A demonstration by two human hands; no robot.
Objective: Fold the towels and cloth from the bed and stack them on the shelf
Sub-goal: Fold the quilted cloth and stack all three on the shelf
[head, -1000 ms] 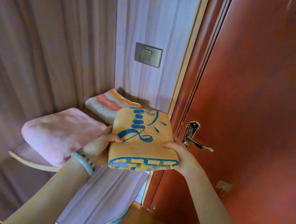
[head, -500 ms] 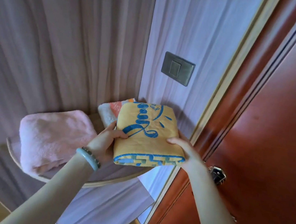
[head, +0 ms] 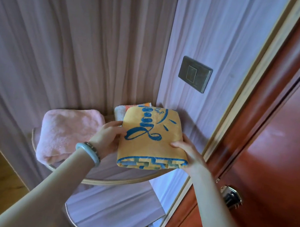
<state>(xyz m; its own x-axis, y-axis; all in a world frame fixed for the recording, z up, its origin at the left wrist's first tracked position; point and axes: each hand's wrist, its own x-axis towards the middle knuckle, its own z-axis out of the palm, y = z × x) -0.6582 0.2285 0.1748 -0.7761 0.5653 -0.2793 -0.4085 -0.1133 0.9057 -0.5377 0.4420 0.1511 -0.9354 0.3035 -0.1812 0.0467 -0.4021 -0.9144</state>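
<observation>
A red-brown door (head: 283,150) fills the right side and a pale pleated curtain (head: 68,45) the left, with a rounded two-tier shelf (head: 117,183) in the corner between them. A folded pink towel (head: 66,133) lies along the left edge of the upper tier. The folded yellow towel (head: 151,138) is held level over that tier's right side, its far end covering most of a striped towel (head: 120,112) in the back corner; whether it rests on anything cannot be told. Both forearms reach forward. The left hand (head: 106,139) pinches the towel's left edge, thumb on top, fingers hidden beneath. The right hand (head: 188,152) pinches the right edge the same way. Blue looping script crosses the yellow towel, not legible. A metal wall switch (head: 195,74) sits above, and a pale green bracelet (head: 88,152) circles the left wrist.
</observation>
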